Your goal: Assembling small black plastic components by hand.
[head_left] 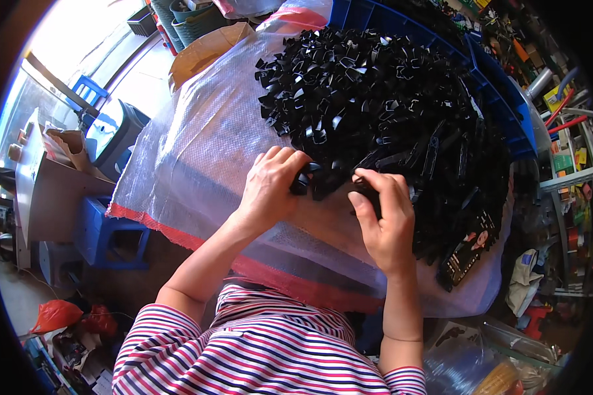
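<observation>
A large heap of small black plastic clips (349, 85) covers the far part of a translucent woven sheet (204, 138). At the heap's near edge, my left hand (269, 183) is closed with its fingertips on a glossy black plastic piece (302, 180). To its right, the curled fingers and thumb of my right hand (387, 220) hold a small dark piece, mostly hidden by the fingers. Longer, flat black strips (431, 158) lie beyond and beside the right hand. The hands are apart, with black pieces between and behind them.
Behind the heap and along its right side runs a blue plastic crate (504, 108). A black printed card (469, 253) lies at the right of the sheet. Blue stools (112, 234) stand at left, and crowded shelves (573, 164) rise at right. Clear plastic bags (464, 362) sit lower right.
</observation>
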A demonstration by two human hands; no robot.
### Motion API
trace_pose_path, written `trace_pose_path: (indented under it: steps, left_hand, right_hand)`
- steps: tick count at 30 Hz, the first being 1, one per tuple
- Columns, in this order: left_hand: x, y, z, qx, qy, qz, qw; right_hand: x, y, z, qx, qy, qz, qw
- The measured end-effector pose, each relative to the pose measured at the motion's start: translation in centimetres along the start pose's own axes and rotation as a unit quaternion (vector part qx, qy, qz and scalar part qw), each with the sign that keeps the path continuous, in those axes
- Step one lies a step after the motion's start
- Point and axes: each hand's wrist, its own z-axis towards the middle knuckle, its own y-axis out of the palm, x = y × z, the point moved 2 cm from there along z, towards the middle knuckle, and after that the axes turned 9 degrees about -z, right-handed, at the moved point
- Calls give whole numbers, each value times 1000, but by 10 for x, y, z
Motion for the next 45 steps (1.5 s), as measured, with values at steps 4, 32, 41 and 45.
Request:
trace_pose_path:
  steps: [4, 32, 41, 45]
  left_hand:
    - [2, 2, 0, -28, -9, -15, 999]
    - [55, 19, -22, 60, -272, -672, 686]
    - [32, 20, -18, 58, -344, -652, 674]
    - [31, 18, -17, 36, -336, -653, 678]
  right_hand:
    - [-7, -9, -19, 5, 160, 203, 966]
    - [-18, 16, -38, -16, 276, 393, 877]
    - [-13, -9, -45, -42, 236, 210, 948]
    - [-18, -6, -46, 28, 226, 213, 950]
